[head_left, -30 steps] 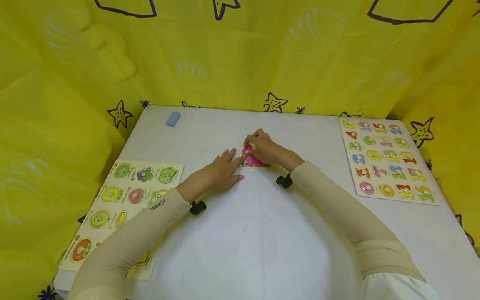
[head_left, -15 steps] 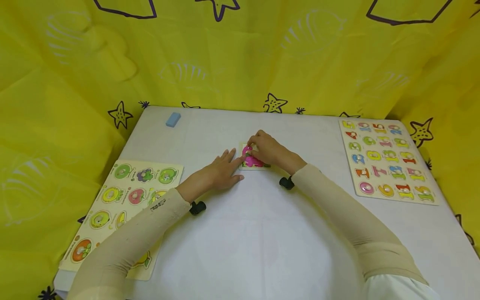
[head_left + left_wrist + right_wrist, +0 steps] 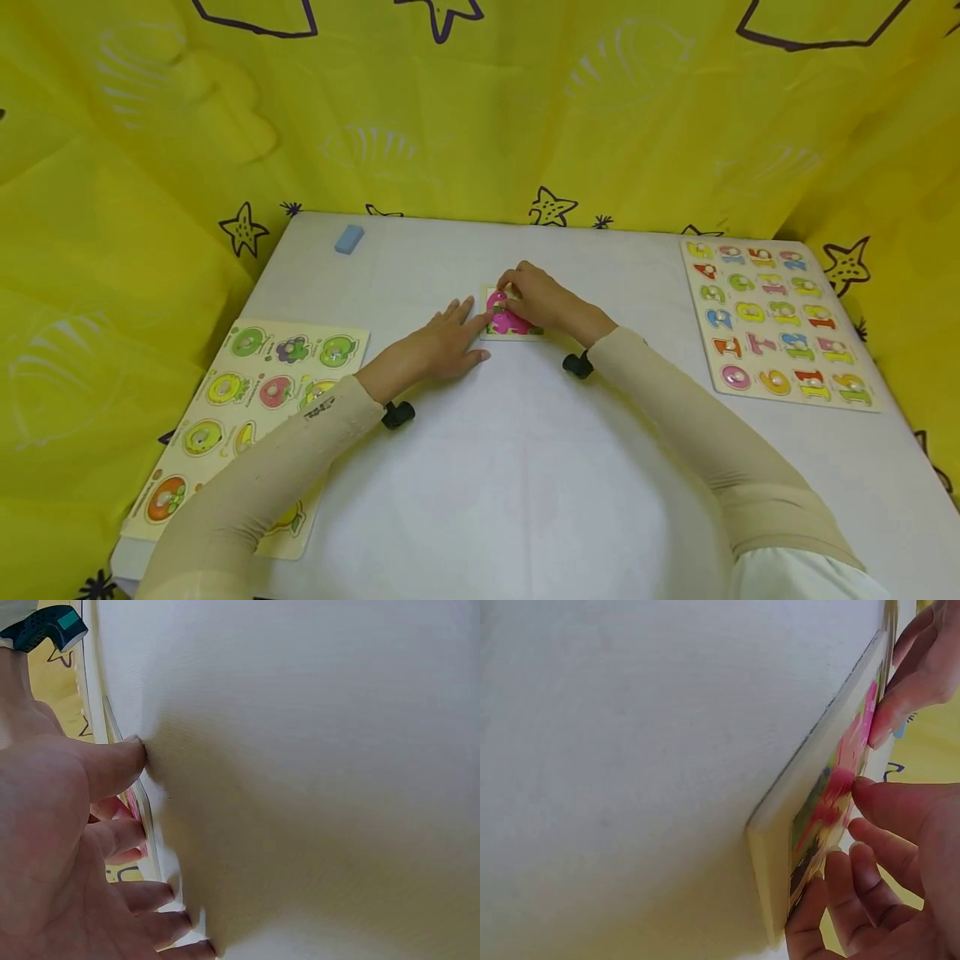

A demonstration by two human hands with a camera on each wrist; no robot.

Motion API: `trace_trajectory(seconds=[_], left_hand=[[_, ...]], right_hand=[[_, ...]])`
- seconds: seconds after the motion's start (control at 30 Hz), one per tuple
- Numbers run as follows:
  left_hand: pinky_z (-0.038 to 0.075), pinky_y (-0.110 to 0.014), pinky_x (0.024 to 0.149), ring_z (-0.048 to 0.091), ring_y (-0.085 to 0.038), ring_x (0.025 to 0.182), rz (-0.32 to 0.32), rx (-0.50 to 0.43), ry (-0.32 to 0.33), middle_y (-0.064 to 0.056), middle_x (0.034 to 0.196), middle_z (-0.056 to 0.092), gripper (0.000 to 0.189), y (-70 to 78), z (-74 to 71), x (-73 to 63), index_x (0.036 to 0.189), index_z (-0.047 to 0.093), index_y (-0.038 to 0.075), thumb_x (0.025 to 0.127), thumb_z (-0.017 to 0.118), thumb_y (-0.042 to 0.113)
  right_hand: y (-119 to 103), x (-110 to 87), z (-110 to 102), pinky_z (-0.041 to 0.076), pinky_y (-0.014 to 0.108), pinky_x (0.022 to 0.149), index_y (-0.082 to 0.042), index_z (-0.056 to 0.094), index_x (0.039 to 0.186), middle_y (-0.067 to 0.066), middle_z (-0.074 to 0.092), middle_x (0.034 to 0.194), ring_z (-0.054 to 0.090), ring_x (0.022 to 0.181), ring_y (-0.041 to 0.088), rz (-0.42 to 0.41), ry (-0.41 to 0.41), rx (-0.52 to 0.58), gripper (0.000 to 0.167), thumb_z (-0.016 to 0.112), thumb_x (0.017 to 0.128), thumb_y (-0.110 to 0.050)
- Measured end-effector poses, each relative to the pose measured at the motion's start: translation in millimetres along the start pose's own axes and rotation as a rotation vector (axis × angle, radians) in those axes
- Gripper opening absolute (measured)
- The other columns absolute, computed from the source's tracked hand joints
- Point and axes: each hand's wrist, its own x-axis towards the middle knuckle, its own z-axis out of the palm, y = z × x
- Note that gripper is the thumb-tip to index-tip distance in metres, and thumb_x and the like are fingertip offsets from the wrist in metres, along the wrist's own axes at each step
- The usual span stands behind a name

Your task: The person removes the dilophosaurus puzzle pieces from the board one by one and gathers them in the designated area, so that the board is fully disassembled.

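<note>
A small square wooden jigsaw puzzle [image 3: 513, 337] with a pink animal picture lies flat mid-table. Against its left side rests my left hand [image 3: 444, 343], fingers spread and the index fingertip on the board; its thumb touches the tabletop. My right hand [image 3: 546, 298] comes over the puzzle from the right with bent fingers. In the right wrist view, its thumb and index finger [image 3: 885, 851] pinch at a pink puzzle piece [image 3: 841, 781], while other fingertips rest by the board's edge. The right hand hides part of the picture in the head view.
A fruit peg board [image 3: 258, 417] lies on the left, partly under the left sleeve. The number peg board [image 3: 780, 325] sits at the right. Toward the back left is a blue block [image 3: 349, 239]. A yellow curtain [image 3: 465, 108] borders the table.
My right hand has shifted slightly right over the puzzle, showing more of the pink picture's top. The left hand has stayed in place.
</note>
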Motion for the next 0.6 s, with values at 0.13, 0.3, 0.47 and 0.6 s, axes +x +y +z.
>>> trace_trajectory(seconds=[0.13, 0.3, 0.47, 0.6], left_hand=[[0.014, -0.058, 0.130, 0.005, -0.043, 0.163, -0.005, -0.001, -0.005, -0.021, 0.177, 0.004, 0.074, -0.2, -0.4, 0.3, 0.171, 0.021, 0.020, 0.110, 0.053, 0.047], [0.014, -0.058, 0.130, 0.005, -0.043, 0.163, -0.006, 0.007, -0.007, -0.020, 0.177, 0.004, 0.074, -0.2, 0.1, 0.6, 0.171, 0.020, 0.020, 0.110, 0.052, 0.047], [0.014, -0.058, 0.130, 0.005, -0.043, 0.163, -0.006, 0.012, -0.005, -0.020, 0.177, 0.004, 0.074, 0.5, 0.1, 0.1, 0.171, 0.020, 0.020, 0.110, 0.052, 0.047], [0.014, -0.058, 0.130, 0.006, -0.043, 0.163, -0.007, 0.010, 0.000, -0.020, 0.177, 0.004, 0.074, 0.7, 0.5, 0.3, 0.171, 0.021, 0.020, 0.110, 0.053, 0.046]], right_hand=[[-0.1, 1.1, 0.5, 0.052, 0.042, 0.109, -0.002, 0.063, 0.136, 0.020, 0.055, 0.128, 0.056, 0.114, 0.031, -0.003, -0.010, -0.008, 0.036, 0.066, 0.106, -0.020], [-0.4, 2.1, 0.1, 0.051, 0.044, 0.111, -0.001, 0.061, 0.135, 0.022, 0.052, 0.132, 0.057, 0.119, 0.033, -0.011, -0.014, -0.010, 0.036, 0.067, 0.106, -0.021], [-1.6, 2.7, -0.8, 0.051, 0.045, 0.111, -0.002, 0.060, 0.135, 0.023, 0.050, 0.136, 0.058, 0.119, 0.033, 0.007, -0.020, 0.002, 0.036, 0.067, 0.106, -0.021], [-1.0, 3.9, -0.2, 0.051, 0.046, 0.112, -0.002, 0.058, 0.135, 0.023, 0.048, 0.139, 0.059, 0.120, 0.034, 0.017, -0.021, 0.020, 0.035, 0.066, 0.106, -0.019]])
